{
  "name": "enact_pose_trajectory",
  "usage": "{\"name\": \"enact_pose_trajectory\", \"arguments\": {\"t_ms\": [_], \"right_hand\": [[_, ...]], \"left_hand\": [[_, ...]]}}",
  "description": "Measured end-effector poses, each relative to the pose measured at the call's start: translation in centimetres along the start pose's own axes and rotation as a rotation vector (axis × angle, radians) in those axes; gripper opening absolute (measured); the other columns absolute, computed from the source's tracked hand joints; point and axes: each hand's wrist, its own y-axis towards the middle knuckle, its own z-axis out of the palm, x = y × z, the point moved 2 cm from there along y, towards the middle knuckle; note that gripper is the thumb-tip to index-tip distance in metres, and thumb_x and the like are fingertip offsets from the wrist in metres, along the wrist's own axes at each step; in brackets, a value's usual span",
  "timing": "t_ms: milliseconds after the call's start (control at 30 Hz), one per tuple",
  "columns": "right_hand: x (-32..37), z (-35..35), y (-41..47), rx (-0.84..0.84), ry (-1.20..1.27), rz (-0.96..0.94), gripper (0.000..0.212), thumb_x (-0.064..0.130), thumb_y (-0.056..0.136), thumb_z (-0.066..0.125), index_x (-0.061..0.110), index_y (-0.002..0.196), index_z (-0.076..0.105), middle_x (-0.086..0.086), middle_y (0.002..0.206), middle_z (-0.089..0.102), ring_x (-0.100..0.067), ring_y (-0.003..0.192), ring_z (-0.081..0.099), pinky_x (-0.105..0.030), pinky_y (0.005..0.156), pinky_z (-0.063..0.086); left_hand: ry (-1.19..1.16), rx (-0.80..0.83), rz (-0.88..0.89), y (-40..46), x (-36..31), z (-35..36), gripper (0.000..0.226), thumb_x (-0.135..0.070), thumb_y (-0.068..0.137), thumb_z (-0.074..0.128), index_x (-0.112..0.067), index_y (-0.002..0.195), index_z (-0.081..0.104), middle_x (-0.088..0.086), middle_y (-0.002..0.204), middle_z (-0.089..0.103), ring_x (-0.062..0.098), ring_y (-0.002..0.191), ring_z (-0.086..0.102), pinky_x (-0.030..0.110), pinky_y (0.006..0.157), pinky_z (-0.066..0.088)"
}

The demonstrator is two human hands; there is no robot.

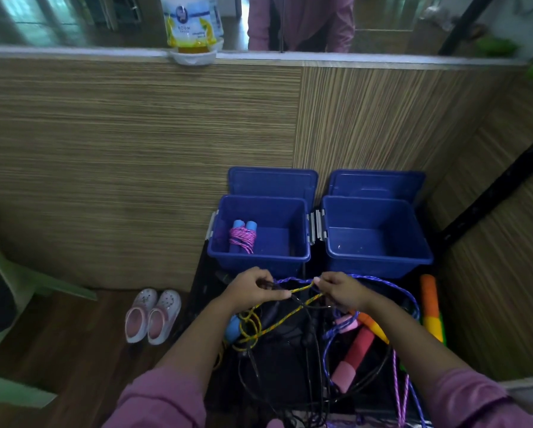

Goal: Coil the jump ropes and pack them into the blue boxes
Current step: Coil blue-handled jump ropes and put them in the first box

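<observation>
Both hands pinched the yellow rope [302, 288]: the left hand [252, 288] and right hand [340, 290] held it just before the blue boxes. A coiled pink rope [242, 237] lay in the left box [259, 261]; the right box [379, 261] stood beside it.

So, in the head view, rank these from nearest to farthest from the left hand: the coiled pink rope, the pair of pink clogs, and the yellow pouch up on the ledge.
Measured from the left hand:
1. Coiled pink rope, just beyond the hand, inside the left blue box.
2. Pink clogs, on the floor off to the left.
3. Yellow pouch, far off on the ledge at the top.

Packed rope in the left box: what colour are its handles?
Light blue handles, pink rope; head view.
</observation>
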Motion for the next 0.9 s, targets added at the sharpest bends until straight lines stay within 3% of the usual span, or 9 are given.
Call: {"name": "enact_pose_trajectory", "arguments": {"t_ms": [133, 233, 300, 433, 567, 667, 767, 800, 900], "right_hand": [[-0.3, 0.0, 0.4, -0.021, -0.007, -0.078, 0.033, 0.032, 0.099, 0.047, 0.018, 0.069, 0.044, 0.006, 0.045, 0.046, -0.012, 0.038, 0.031, -0.020, 0.041, 0.026], [0.2, -0.2, 0.3, -0.045, 0.013, -0.098, 0.034, 0.030, 0.099, 0.048, 0.017, 0.068, 0.046, 0.006, 0.044, 0.047, -0.011, 0.038, 0.032, -0.021, 0.042, 0.027], [0.5, -0.5, 0.3, -0.061, -0.019, -0.108, 0.036, 0.029, 0.099, 0.047, 0.017, 0.065, 0.045, 0.007, 0.042, 0.046, -0.006, 0.037, 0.034, -0.022, 0.044, 0.030], [0.1, -1.3, 0.5, -0.121, -0.184, -0.076, 0.040, 0.031, 0.098, 0.049, 0.020, 0.060, 0.046, 0.008, 0.046, 0.048, -0.004, 0.043, 0.043, -0.025, 0.055, 0.036], [-1.3, -1.9, 0.7, -0.171, -0.402, -0.025, 0.037, 0.038, 0.098, 0.044, 0.022, 0.065, 0.043, 0.000, 0.065, 0.054, -0.021, 0.070, 0.056, -0.033, 0.066, 0.041], [-1.3, -1.9, 0.3, -0.143, -0.506, 0.008, 0.036, 0.040, 0.098, 0.042, 0.025, 0.066, 0.043, 0.005, 0.070, 0.053, -0.022, 0.079, 0.054, -0.033, 0.071, 0.040], [-0.7, -1.3, 0.4, -0.161, -0.650, -0.005, 0.022, 0.037, 0.095, 0.047, 0.024, 0.082, 0.058, 0.000, 0.090, 0.065, -0.023, 0.093, 0.059, -0.033, 0.081, 0.043], [-0.4, -0.9, 0.5, -0.167, -0.614, -0.038, 0.014, 0.030, 0.093, 0.050, 0.024, 0.092, 0.063, 0.001, 0.096, 0.067, -0.022, 0.095, 0.060, -0.031, 0.083, 0.044], [0.9, 1.1, 1.1, -0.074, -0.342, -0.186, 0.030, 0.004, 0.089, 0.048, 0.019, 0.108, 0.067, 0.005, 0.103, 0.067, -0.011, 0.096, 0.061, -0.023, 0.088, 0.044]], "left_hand": [[0.206, -0.023, 0.056, -0.2, -0.6, 0.4, 0.046, -0.063, 0.057, 0.073, -0.028, 0.083, 0.059, -0.014, 0.085, 0.060, 0.005, 0.077, 0.055, 0.034, 0.080, 0.048], [0.565, 0.016, 0.341, -1.1, -2.6, 1.6, 0.049, -0.060, 0.072, 0.063, -0.037, 0.114, 0.053, -0.018, 0.113, 0.057, 0.002, 0.105, 0.052, 0.033, 0.093, 0.036], [0.721, 0.031, 0.500, -1.1, -3.0, 2.4, 0.031, -0.048, 0.086, 0.057, -0.033, 0.113, 0.058, -0.014, 0.113, 0.058, 0.007, 0.107, 0.053, 0.035, 0.093, 0.034], [0.451, 0.050, 0.459, -0.8, -3.2, 1.6, 0.016, -0.029, 0.088, 0.064, -0.019, 0.100, 0.069, -0.007, 0.101, 0.065, 0.010, 0.095, 0.059, 0.035, 0.087, 0.045], [0.447, 0.084, 0.460, -0.4, -3.3, 0.9, 0.018, -0.020, 0.089, 0.065, -0.017, 0.106, 0.067, -0.003, 0.101, 0.062, 0.009, 0.093, 0.058, 0.023, 0.084, 0.044], [0.360, 0.078, 0.337, 0.1, -3.0, 0.3, 0.015, -0.016, 0.089, 0.065, -0.008, 0.102, 0.069, 0.002, 0.096, 0.061, 0.012, 0.086, 0.057, 0.023, 0.081, 0.047], [0.262, 0.088, 0.236, 0.5, -2.9, 0.7, 0.007, -0.014, 0.090, 0.064, -0.009, 0.092, 0.069, 0.003, 0.086, 0.067, 0.009, 0.075, 0.061, 0.018, 0.071, 0.047], [0.220, 0.089, 0.213, 0.5, -3.1, 0.9, 0.005, -0.014, 0.090, 0.064, -0.012, 0.089, 0.069, 0.002, 0.081, 0.068, 0.006, 0.069, 0.061, 0.018, 0.068, 0.048], [0.158, 0.068, 0.189, 0.8, -3.2, 1.2, 0.006, -0.013, 0.088, 0.065, -0.015, 0.083, 0.068, -0.002, 0.072, 0.066, 0.001, 0.063, 0.057, 0.016, 0.066, 0.047]]}}
